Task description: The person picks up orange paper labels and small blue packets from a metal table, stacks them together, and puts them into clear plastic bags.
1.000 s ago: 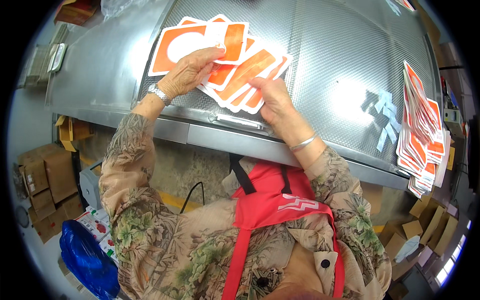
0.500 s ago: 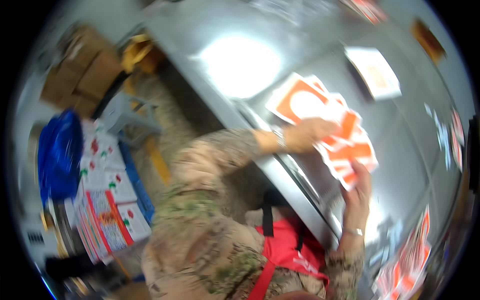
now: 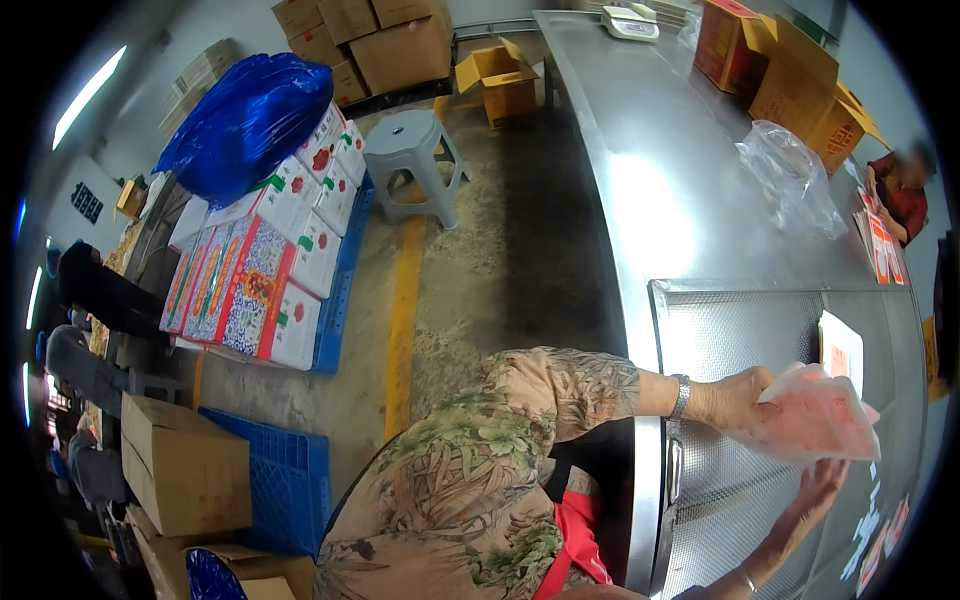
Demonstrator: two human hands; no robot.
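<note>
My left hand (image 3: 735,402) grips a fanned stack of thin, flat printed bags (image 3: 815,415) by its near left edge. Their pale pinkish side faces up, with the print showing faintly through. My right hand (image 3: 812,500) has its fingers stretched out, and the tips touch or nearly touch the lower edge of the stack; its thumb is hard to make out. Just beyond the held bags lies a white stack with an orange print (image 3: 842,345), partly covered by them. Below both hands is a mesh-patterned metal panel (image 3: 725,330) in the steel table.
The steel table (image 3: 610,130) carries a crumpled clear plastic bag (image 3: 790,175), open cartons (image 3: 800,95) and a white scale (image 3: 630,22). Across it, another person (image 3: 905,190) handles printed bags. To my left are a grey stool (image 3: 410,150), stacked white boxes (image 3: 300,250) and a blue pallet (image 3: 300,465).
My view has swung left and steadied. The bags in my left hand showed bright orange faces; now their pale side is up. My right hand's fingers have straightened at the stack's lower edge.
</note>
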